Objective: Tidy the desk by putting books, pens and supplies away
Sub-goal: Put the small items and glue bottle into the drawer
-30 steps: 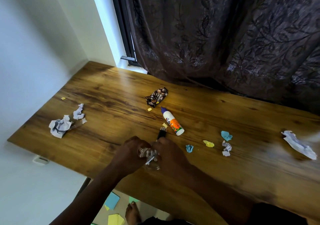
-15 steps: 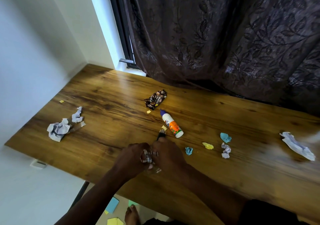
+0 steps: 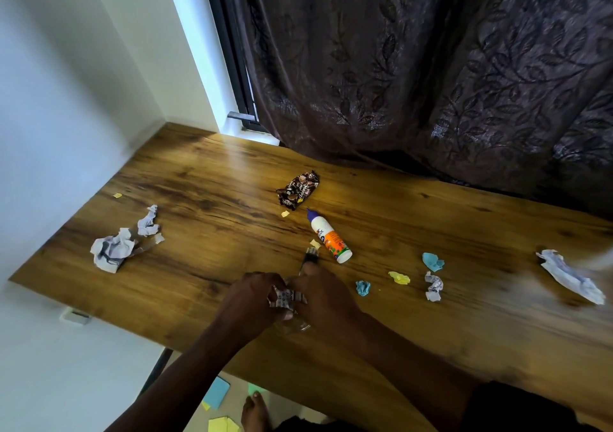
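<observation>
My left hand (image 3: pixel 247 302) and my right hand (image 3: pixel 326 297) meet near the desk's front edge, both gripping a crumpled printed wrapper (image 3: pixel 286 298). A clear plastic piece (image 3: pixel 297 326) shows under them. A black pen tip (image 3: pixel 310 256) sticks out above my right hand. A white and orange glue bottle (image 3: pixel 329 236) lies on the wooden desk (image 3: pixel 205 206) just beyond. A brown snack wrapper (image 3: pixel 298 191) lies behind it.
Crumpled white papers (image 3: pixel 111 251) lie at the left, another white paper ball (image 3: pixel 147 221) beside them, and a crumpled white sheet (image 3: pixel 572 275) at the far right. Blue scraps (image 3: pixel 432 260), a yellow scrap (image 3: pixel 399 277) and a small white ball (image 3: pixel 434 287) lie right of my hands. A dark curtain (image 3: pixel 431 66) hangs behind. Sticky notes (image 3: pixel 217 391) lie on the floor.
My hands keep working the wrapper together; more of its printed side shows between my fingers now. Everything lying on the desk has stayed where it was.
</observation>
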A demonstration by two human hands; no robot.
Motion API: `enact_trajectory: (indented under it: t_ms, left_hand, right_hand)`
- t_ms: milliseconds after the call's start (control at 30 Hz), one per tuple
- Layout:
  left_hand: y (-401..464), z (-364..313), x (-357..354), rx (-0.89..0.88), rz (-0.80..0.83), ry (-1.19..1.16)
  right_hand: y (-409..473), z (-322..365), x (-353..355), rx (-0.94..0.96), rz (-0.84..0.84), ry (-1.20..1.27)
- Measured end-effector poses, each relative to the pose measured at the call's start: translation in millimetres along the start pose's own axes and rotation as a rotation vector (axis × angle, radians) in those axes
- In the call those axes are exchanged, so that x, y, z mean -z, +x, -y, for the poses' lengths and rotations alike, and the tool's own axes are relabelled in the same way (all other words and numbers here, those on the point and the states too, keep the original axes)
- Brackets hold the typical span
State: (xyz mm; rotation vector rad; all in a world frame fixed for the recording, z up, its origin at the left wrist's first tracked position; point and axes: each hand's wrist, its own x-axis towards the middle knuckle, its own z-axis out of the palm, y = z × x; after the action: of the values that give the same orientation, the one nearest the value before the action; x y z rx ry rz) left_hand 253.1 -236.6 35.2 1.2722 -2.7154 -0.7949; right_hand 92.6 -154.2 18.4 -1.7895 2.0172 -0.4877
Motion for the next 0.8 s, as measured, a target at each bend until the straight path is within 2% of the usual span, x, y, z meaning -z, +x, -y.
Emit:
enact_trajectory:
  t_ms: [533,800]
  left_hand:
    - [4.0,-16.4,2.2,0.025,0.008,0.145]
    - [2.9,-24.7,-8.3,0.057,0.034,0.309]
  right_hand:
    - [4.0,-5.3,-0.8,0.015,0.04,-0.01]
    - [1.9,-1.5,2.6,0.009,0.046,-0.009]
